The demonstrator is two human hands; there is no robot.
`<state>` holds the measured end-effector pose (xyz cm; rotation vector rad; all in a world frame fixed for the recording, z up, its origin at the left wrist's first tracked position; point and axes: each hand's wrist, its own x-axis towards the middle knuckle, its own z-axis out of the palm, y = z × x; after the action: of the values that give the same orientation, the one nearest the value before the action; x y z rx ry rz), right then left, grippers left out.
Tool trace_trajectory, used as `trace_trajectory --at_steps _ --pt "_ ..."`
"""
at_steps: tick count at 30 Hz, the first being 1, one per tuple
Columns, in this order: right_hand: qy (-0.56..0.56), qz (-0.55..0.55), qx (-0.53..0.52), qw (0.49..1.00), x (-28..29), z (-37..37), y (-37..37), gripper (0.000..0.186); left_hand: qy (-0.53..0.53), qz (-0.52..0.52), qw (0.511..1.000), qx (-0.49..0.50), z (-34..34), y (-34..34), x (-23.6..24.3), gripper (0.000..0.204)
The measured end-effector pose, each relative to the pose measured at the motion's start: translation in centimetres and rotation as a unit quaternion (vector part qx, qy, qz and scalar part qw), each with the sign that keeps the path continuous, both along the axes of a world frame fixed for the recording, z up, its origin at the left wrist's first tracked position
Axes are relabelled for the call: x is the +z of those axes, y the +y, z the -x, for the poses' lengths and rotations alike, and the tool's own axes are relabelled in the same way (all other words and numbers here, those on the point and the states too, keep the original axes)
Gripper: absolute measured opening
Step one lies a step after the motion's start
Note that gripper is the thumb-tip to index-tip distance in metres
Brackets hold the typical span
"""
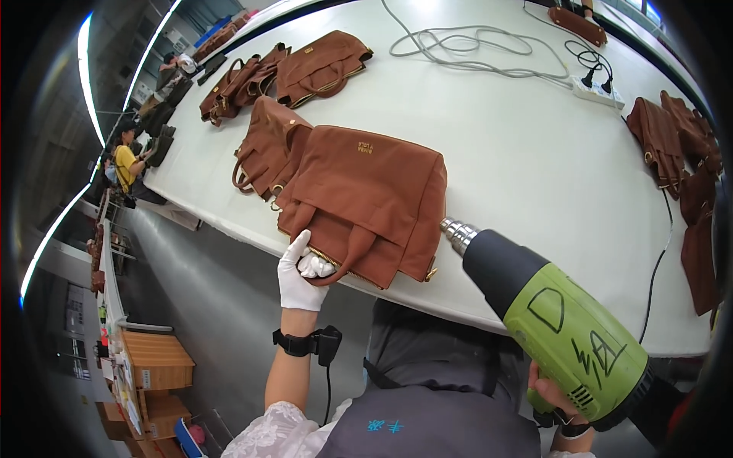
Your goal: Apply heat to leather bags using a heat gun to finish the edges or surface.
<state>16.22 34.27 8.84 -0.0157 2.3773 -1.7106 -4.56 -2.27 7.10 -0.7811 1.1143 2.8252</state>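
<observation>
Left hand: white-gloved left hand (pixel 304 273), fingers curled and closed on the brown bag (pixel 374 179) at its zipped edge, beside the looped handle (pixel 360 250).
Right hand: right hand (pixel 561 393) wrapped round the grip of the green-and-black heat gun (pixel 569 324); partly hidden by the tool body.
Nozzle: metal nozzle (pixel 459 234) just beside the bag's right side — contact, cannot tell.
Bag position: near edge of the white bench (pixel 527 137), handle side toward the wearer.
Behind bag: second brown bag (pixel 263 145), close up at left.
Far bench: grey cable (pixel 458 49) in loops; white power strip (pixel 598 94) with black plugs.
</observation>
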Motion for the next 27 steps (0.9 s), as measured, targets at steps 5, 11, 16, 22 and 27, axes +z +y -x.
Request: trace_trajectory --at_steps 5,11,16,22,27 --pt "0.015 0.027 -0.163 0.986 -1.6 -0.8 -1.1 0.039 0.034 -0.001 0.999 -0.025 0.2 -0.2 -0.1 0.021" --pt "0.014 0.021 -0.146 0.989 -2.5 -3.5 0.3 0.039 0.025 -0.014 0.999 -0.02 0.3 0.4 1.0 0.03" --pt "0.028 0.011 -0.127 0.991 -0.2 -0.4 -3.1 0.04 0.095 -0.025 0.993 -0.06 0.3 -0.4 1.8 0.034" --pt "0.033 -0.007 -0.109 0.993 0.2 -1.0 -2.3 0.04 0.173 0.117 0.972 -0.107 -0.2 1.0 5.0 0.021" --pt "0.028 -0.005 -0.094 0.995 0.7 -0.2 -3.6 0.04 0.201 0.106 0.963 -0.142 -0.4 0.1 4.7 0.021"
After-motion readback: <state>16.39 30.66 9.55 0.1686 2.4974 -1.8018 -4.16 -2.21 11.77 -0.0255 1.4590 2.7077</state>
